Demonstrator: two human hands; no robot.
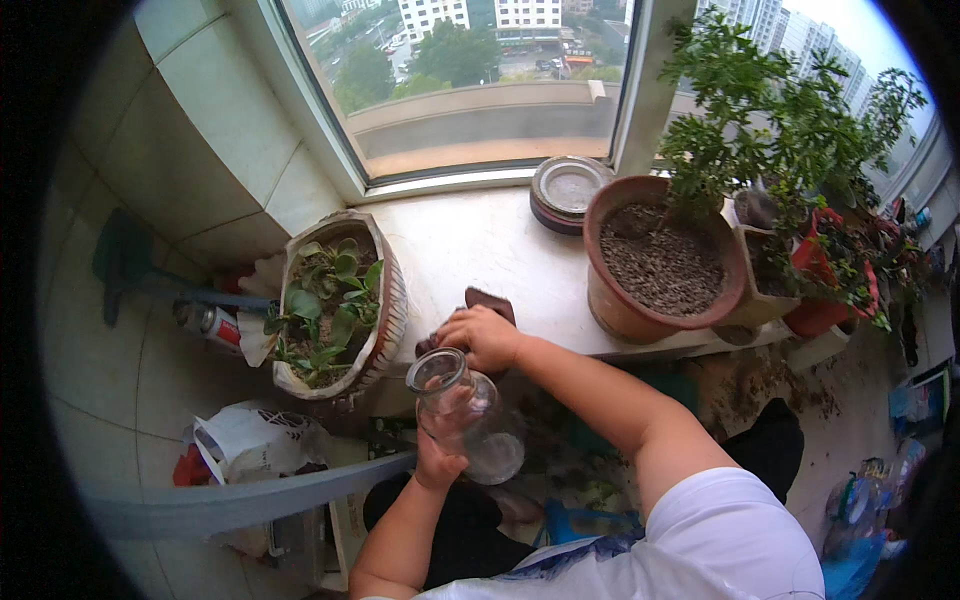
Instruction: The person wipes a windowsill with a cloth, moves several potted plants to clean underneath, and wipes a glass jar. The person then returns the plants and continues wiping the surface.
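A clear glass jar (491, 431) with a thick round rim is held by my left hand (439, 442), whose fingers show through the glass. The jar is tilted, its mouth towards the windowsill. Just beyond its neck, my right hand (480, 337) grips a dark brown cloth (490, 301) at the edge of the white windowsill (465, 240). Part of the cloth is hidden under the hand. Left of my hands stands a ribbed ceramic planter (386, 322) with broad-leaved green plants (343, 300).
A terracotta pot (604, 296) of soil and stacked saucers (571, 187) stand on the sill. Leafy potted plants (780, 127) are at right. A blue-grey bar (255, 499) crosses the lower left near a white plastic bag (259, 442). A blue stool (581, 523) is below.
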